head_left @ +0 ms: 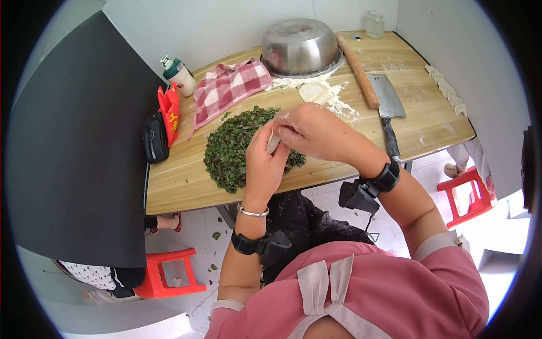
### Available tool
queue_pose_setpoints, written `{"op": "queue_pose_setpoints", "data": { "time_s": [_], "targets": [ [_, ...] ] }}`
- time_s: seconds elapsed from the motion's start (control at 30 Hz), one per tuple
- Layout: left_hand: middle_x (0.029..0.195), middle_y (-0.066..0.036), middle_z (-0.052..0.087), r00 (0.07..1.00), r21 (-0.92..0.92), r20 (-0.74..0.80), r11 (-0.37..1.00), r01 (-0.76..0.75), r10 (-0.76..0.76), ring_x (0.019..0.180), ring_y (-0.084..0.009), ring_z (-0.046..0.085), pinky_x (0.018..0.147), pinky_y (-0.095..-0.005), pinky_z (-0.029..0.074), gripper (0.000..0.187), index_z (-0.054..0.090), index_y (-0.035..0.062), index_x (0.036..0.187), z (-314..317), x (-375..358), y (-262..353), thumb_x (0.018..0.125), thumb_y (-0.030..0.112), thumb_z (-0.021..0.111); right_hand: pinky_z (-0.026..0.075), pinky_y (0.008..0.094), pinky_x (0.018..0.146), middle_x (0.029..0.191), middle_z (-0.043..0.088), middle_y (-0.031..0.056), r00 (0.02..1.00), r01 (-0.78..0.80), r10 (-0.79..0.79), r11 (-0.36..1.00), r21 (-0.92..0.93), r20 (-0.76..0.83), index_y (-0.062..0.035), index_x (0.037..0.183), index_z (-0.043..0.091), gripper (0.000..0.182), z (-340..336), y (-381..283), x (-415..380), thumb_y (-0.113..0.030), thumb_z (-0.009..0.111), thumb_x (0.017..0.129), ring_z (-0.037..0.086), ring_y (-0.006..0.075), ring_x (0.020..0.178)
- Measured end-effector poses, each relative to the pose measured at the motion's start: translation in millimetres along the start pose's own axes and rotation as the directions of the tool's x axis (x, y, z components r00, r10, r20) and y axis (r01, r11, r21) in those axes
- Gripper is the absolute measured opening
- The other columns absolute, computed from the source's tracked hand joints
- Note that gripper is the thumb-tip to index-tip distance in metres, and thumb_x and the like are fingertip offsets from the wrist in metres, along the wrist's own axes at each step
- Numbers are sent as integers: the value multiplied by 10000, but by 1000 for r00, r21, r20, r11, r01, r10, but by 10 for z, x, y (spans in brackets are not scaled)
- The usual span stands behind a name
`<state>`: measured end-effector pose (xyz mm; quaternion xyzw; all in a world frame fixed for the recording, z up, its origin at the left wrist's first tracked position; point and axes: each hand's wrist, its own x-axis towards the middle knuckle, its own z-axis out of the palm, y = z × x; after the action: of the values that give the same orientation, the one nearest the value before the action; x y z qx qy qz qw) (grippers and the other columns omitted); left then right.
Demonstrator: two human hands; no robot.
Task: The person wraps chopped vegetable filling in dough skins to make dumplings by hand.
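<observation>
Above the table's front half, my left hand (264, 166) and my right hand (313, 131) meet with their fingers closed on a small whitish dumpling (274, 142). Most of the dumpling is covered by the fingers, so its seam cannot be made out. Just under and behind the hands lies a wide heap of chopped dark green leaves (228, 148). Round flat dough wrappers (315, 92) rest in spilled white flour (343, 103) beyond my right hand.
An upturned steel basin (299, 48) stands at the back, beside a rolling pin (358, 70) and a cleaver (387, 99). Several finished dumplings (446, 90) line the right edge. A checked cloth (230, 87), pump bottle (179, 78) and black case (154, 138) are left.
</observation>
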<state>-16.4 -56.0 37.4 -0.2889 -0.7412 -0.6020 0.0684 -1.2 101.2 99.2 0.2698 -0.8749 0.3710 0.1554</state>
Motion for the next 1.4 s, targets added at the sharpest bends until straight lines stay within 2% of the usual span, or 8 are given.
{"op": "queue_pose_setpoints", "data": {
  "time_s": [0.07, 0.13, 0.23, 0.33, 0.6, 0.87, 1.03, 1.4],
  "targets": [
    [961, -28, 604, 996, 118, 6, 989, -89, 89, 756, -76, 525, 654, -211, 424, 372, 476, 2, 1268, -27, -3, -15, 913, 85, 553, 465, 423, 646, 700, 589, 198, 996, 80, -83, 992, -100, -23, 7, 779, 591, 141, -27, -36, -14, -122, 532, 787, 594, 362, 696],
    [909, -45, 617, 963, -279, 68, 922, 268, -260, 718, -62, 536, 627, -198, 430, 344, 477, -11, 1240, -54, -31, 85, 911, 59, 550, 461, 395, 615, 680, 572, 165, 983, -18, 28, 998, 59, -179, 1, 792, 560, 165, -151, -137, -13, -162, 551, 810, 584, 320, 651],
    [902, -52, 617, 964, -607, 175, 750, 264, -198, 689, -57, 524, 556, -182, 386, 294, 503, 5, 1194, -168, -71, 131, 909, 50, 556, 444, 350, 584, 662, 541, 108, 982, -70, 119, 951, 302, -147, -16, 801, 527, 252, -279, 57, -69, -257, 596, 832, 547, 249, 611],
    [920, -61, 614, 968, -677, 218, 695, 240, -122, 721, -60, 538, 537, -171, 364, 267, 517, 16, 1157, -222, -80, 192, 897, 41, 567, 425, 316, 571, 659, 512, 68, 999, 31, -33, 978, 205, 8, -29, 805, 516, 337, -315, 147, -126, -342, 639, 826, 501, 198, 611],
    [974, -85, 611, 967, -700, 217, 670, 249, -133, 691, -68, 480, 540, -179, 357, 284, 514, 3, 1134, -196, -128, 294, 881, 95, 601, 398, 324, 543, 619, 489, 80, 971, 109, -147, 974, 198, 191, -32, 730, 506, 365, -299, 28, -256, -363, 621, 831, 484, 211, 576],
    [942, -95, 617, 963, -685, 240, 682, 256, -121, 619, -63, 412, 526, -183, 326, 365, 509, -1, 1107, -193, -156, 290, 855, 217, 659, 379, 337, 523, 589, 469, 88, 979, 92, -134, 962, 258, 151, -44, 720, 491, 360, -301, -50, -343, -360, 600, 854, 473, 232, 545],
    [1001, -52, 603, 963, -692, 260, 680, 241, -77, 844, -102, 577, 715, -205, 470, 352, 527, 6, 1131, -213, -166, 285, 824, 91, 676, 376, 344, 532, 599, 445, 82, 989, 111, -124, 982, 150, 80, -62, 829, 496, 291, -351, -173, -380, -332, 606, 843, 473, 240, 553],
    [997, -48, 605, 962, -689, 260, 681, 248, -86, 864, -117, 591, 780, -249, 490, 383, 529, 1, 1129, -199, -158, 263, 780, 12, 685, 373, 331, 532, 604, 415, 59, 994, 103, -107, 967, 233, 3, -68, 911, 502, 255, -281, -180, -443, -188, 670, 760, 458, 218, 550]
  ]
}}
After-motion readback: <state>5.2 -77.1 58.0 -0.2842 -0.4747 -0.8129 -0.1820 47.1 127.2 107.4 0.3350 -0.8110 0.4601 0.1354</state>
